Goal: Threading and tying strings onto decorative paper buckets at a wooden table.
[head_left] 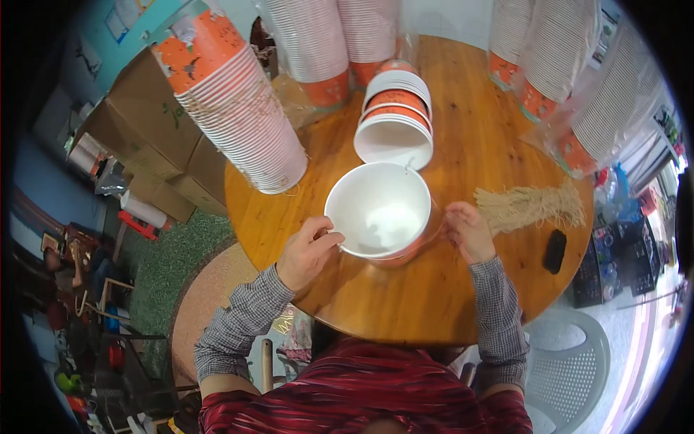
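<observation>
- At its rim's eight o'clock, the bucket point(379, 210) is pinched by the left hand point(305, 254)
- Right hand point(468, 231): grip cannot be told
- Twelve o'clock: nested buckets point(395, 130), perhaps finished; eleven: stack point(238, 105), seemingly left

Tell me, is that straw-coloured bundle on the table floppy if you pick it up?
The bundle would probably droop, since its thin strands fan out loosely. It may feel light, looking like dry, slim fibres. Lying flattish, it probably won't roll.

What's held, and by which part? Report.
The left hand holds the bucket by its left rim; whether the right hand holds anything is unclear.
</observation>
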Available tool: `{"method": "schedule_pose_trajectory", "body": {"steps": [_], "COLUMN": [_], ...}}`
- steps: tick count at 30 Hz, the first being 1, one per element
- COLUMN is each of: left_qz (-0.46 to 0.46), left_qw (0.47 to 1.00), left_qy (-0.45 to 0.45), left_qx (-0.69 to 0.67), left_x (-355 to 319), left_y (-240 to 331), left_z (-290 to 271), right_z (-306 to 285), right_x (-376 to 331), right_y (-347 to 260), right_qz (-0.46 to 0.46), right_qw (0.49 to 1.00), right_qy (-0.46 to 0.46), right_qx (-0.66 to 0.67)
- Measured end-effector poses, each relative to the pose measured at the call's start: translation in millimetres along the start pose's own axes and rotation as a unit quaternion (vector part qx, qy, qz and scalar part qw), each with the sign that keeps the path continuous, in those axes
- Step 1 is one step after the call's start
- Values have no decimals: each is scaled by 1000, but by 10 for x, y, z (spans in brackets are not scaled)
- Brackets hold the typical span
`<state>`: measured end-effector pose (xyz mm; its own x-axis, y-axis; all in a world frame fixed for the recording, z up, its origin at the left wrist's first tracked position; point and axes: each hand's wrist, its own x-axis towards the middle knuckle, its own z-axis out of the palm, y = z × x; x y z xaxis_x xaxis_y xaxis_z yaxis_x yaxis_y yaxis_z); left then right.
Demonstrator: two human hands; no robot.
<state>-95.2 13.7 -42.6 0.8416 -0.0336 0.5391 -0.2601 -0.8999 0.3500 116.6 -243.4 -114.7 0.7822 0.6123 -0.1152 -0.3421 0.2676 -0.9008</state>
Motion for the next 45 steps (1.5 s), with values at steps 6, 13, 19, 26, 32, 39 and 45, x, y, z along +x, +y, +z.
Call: {"method": "schedule_pose_trajectory", "body": {"steps": [6,13,19,26,32,39,45], "left_qz": [-27,-89,-69,-127,-120,-15,-71], "left_qw": [989,889,774,763,864,891,924], "left_qy": [146,359,447,442,445,445,320], "left_qx": [8,-272,-444,-454,-203,89,196], "left_x": [487,1722,2020,1772,1397,2054,2249], "left_y": [-102,-577,-1121,-1304,-958,-1194,-1283], "left_z": [-572,-1633,-2345,-2229,-2136,-3361,-3235], "right_z": [31,151,274,332,262,226,209], "right_x": [53,-22,-90,-146,-155,-91,-92], "right_y": [71,226,262,272,245,288,327], "right_qz": [-3,26,54,56,53,43,44], "right_qw": [1000,994,989,986,981,970,970], "right_qy": [7,-7,-26,-56,-52,-49,-45], "right_qx": [-16,-110,-137,-148,-180,-233,-236]}}
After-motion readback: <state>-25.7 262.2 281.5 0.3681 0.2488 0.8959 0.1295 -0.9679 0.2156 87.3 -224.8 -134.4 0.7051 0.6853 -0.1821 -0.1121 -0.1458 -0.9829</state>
